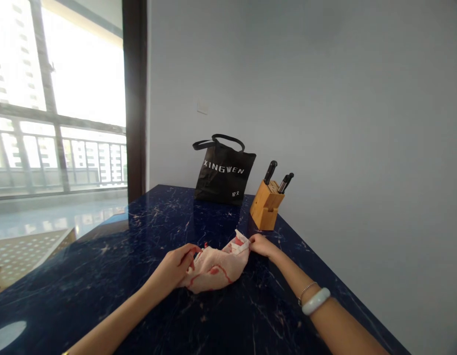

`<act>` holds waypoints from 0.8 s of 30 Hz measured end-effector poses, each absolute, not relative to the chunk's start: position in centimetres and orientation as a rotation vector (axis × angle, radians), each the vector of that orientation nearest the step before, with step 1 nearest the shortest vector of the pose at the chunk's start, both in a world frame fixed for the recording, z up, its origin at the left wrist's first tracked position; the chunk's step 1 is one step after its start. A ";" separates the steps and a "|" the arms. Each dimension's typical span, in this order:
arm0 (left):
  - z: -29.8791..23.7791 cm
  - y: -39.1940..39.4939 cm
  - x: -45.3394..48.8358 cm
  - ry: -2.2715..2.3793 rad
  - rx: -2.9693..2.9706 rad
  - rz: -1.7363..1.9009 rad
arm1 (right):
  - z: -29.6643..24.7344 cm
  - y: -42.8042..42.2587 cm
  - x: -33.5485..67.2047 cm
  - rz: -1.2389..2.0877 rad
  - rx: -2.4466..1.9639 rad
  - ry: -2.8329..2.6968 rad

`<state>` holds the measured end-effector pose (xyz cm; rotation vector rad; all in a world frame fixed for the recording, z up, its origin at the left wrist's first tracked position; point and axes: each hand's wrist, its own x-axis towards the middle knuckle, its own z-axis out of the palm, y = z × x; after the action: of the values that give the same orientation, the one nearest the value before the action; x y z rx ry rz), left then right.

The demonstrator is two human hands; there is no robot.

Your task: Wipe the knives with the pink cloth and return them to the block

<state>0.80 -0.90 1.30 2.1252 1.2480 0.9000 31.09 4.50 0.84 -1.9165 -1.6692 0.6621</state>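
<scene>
A crumpled white cloth with red print (217, 266) lies on the dark blue marble table (113, 256). My left hand (176, 268) pinches the cloth's left edge with closed fingers. At the cloth's upper right corner, my right hand (261, 245) grips the fabric between its fingertips. The cloth is held between both hands, resting on the tabletop. A pale bangle and a thin chain bracelet (314, 298) sit on my right wrist.
A black tote bag with white lettering (224, 172) stands at the table's far end against the grey wall. Beside it on the right is a wooden knife block (267, 204) with black-handled knives. A large window is at the left.
</scene>
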 end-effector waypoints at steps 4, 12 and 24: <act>1.0 -0.4 0.5 1.233 2.294 0.962 | 0.6 5.2 30.9 0.617 -1.906 -1.620; 0.0 0.1 0.0 1.244 2.376 1.044 | 5.0 8.4 31.9 0.393 -1.898 -1.547; 0.6 -0.7 0.1 1.225 2.364 1.017 | 20.1 9.8 28.3 -0.044 -1.750 -1.523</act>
<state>0.14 -0.68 0.59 2.3637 1.2250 1.0168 28.26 9.84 20.14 -1.7501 -1.5233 -0.0444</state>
